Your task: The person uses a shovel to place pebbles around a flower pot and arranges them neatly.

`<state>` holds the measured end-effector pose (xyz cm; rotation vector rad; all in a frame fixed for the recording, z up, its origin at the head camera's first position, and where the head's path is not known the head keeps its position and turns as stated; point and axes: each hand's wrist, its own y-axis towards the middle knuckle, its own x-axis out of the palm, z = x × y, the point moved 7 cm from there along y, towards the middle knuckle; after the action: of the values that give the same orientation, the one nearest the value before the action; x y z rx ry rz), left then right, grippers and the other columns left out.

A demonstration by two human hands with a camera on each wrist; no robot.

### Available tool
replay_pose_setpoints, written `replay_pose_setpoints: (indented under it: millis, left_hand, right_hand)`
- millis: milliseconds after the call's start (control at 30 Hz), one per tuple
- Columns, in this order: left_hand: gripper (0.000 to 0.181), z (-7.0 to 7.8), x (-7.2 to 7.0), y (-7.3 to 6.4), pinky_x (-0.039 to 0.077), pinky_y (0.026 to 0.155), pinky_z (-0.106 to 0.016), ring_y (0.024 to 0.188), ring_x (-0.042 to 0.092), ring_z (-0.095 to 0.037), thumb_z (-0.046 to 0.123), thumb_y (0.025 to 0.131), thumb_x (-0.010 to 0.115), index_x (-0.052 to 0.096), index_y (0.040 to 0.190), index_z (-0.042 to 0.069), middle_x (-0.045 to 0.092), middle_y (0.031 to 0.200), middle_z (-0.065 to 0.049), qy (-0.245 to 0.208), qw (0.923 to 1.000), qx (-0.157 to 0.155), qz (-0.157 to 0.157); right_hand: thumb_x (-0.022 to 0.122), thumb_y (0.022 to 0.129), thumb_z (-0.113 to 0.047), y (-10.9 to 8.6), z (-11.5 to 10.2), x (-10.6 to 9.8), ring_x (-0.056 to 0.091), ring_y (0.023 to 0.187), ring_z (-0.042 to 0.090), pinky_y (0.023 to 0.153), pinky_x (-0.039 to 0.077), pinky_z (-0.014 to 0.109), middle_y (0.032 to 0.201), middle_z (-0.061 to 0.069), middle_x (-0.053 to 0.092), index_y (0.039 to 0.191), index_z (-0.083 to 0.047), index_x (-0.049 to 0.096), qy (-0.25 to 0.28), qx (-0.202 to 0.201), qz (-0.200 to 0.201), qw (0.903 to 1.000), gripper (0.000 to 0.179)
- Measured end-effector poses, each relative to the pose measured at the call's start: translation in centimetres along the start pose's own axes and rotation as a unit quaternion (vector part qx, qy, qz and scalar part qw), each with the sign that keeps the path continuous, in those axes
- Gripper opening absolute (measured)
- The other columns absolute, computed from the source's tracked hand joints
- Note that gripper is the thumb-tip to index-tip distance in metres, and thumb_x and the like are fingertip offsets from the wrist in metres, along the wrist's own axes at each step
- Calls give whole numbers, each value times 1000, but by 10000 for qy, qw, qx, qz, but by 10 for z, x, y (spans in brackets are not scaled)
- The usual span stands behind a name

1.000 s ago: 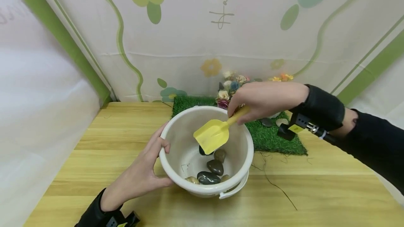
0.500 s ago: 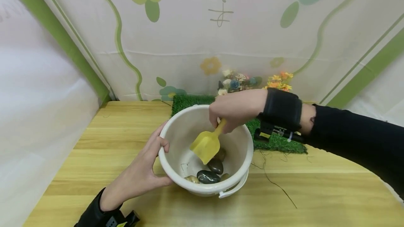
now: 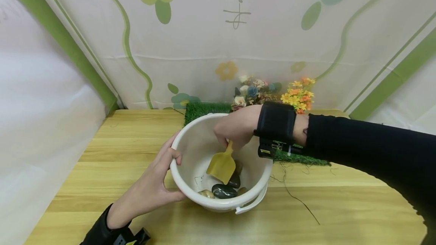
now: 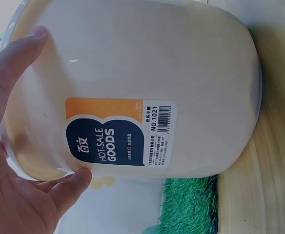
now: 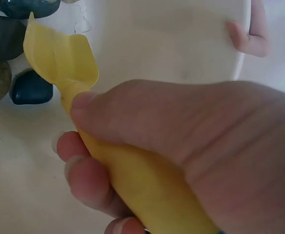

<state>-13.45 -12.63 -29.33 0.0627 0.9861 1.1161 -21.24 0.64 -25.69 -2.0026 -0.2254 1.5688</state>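
Observation:
My right hand (image 3: 236,126) reaches down into a white bucket (image 3: 184,177) and grips the handle of a small yellow shovel (image 3: 221,166). In the right wrist view the thumb lies along the handle (image 5: 147,180) with the fingers curled beneath it. The scoop hangs low in the bucket, beside several smooth stones, among them a black one with white veins (image 3: 224,191) and a tan one (image 3: 206,194). My left hand (image 3: 156,180) holds the bucket's left rim, fingertips hooked over the inside. A printed label (image 4: 118,131) shows on the bucket's outer wall in the left wrist view.
Behind the bucket lies a green artificial grass mat (image 3: 204,109). Pale artificial roses (image 3: 250,92) and orange-yellow flowers (image 3: 298,95) stand at the back. Thin dark strands (image 3: 299,201) lie on the wooden table (image 3: 119,154). A patterned curtain (image 3: 204,29) closes off the back.
My right hand has moved left and down into the bucket, bringing the shovel's scoop down to the stones. The orange-yellow flowers have come into fuller view. My left hand stays on the rim.

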Motion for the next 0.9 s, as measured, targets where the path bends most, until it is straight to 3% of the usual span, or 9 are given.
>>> replay_pose_setpoints:
  millis: [133, 467, 667, 900]
  left_hand:
    - [61, -6, 2, -2, 47, 82, -38, 131, 23, -30, 25, 60, 83, 35, 94, 11, 11, 151, -12, 24, 10000, 5, -8]
    - [58, 19, -6, 5, 46, 83, -41, 128, 26, -39, 12, 57, 82, 36, 91, 6, 16, 148, -21, -39, 10000, 8, 31]
    - [58, 19, -7, 6, 44, 86, -45, 129, 26, -38, 12, 56, 82, 36, 91, 7, 16, 148, -21, -26, 10000, -50, 29]
    - [58, 11, -4, 3, 45, 85, -45, 131, 24, -33, 14, 57, 81, 36, 93, 8, 13, 150, -15, -37, 10000, -28, 34]
  right_hand:
    - [52, 76, 4, 11, 7, 9, 9, 55, 13, 54, 16, 30, 62, -2, 10, 60, -14, 23, -56, -197, -62, 9998, 38]
    - [55, 78, 3, 15, 0, 10, 10, 53, 12, 53, 16, 26, 58, -3, 12, 55, -14, 25, -304, -118, -311, 9990, 42]
    - [52, 70, 10, 15, -2, 14, 10, 50, 11, 51, 14, 25, 54, -4, 12, 52, -13, 26, -125, -371, -520, 9979, 39]
    - [57, 75, 3, 19, 8, 21, 12, 52, 14, 52, 17, 28, 55, -2, 16, 52, -12, 31, 45, -615, -564, 9965, 38]
